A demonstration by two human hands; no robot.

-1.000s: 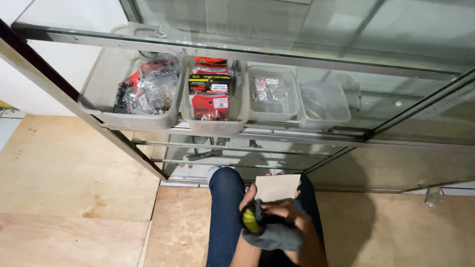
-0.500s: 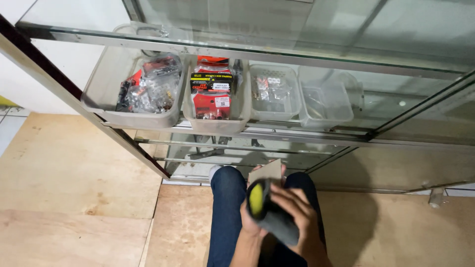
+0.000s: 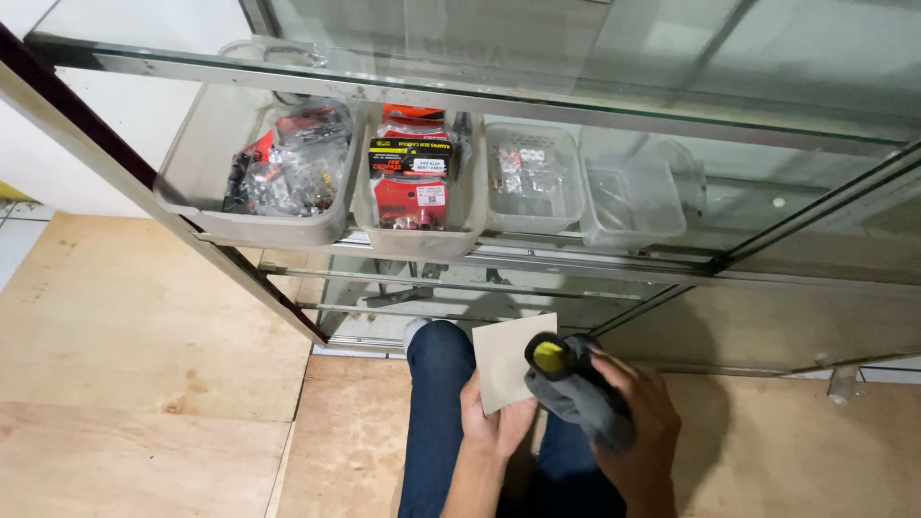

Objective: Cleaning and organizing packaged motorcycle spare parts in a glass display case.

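Note:
Low in the head view, my left hand (image 3: 496, 429) holds a beige card or sheet of paper (image 3: 511, 357) by its lower edge, above my knee in blue jeans (image 3: 436, 403). My right hand (image 3: 641, 432) grips a dark grey cloth (image 3: 583, 401) wrapped around a black object with a yellow-green end (image 3: 550, 357). That yellow-green end touches the card's right edge. Both hands sit just in front of a glass display cabinet.
The glass cabinet (image 3: 595, 105) has a shelf holding clear plastic bins: one with bagged small parts (image 3: 288, 173), one with red and black packets (image 3: 413, 182), and two more (image 3: 532, 177) (image 3: 633, 197) further right. A dark metal frame bar (image 3: 163, 192) slants left. Plywood floor (image 3: 144, 355) surrounds me.
My left hand has pulled the beige card out into full view and tilted it up. My right hand with the cloth-wrapped object moved right, now beside the card.

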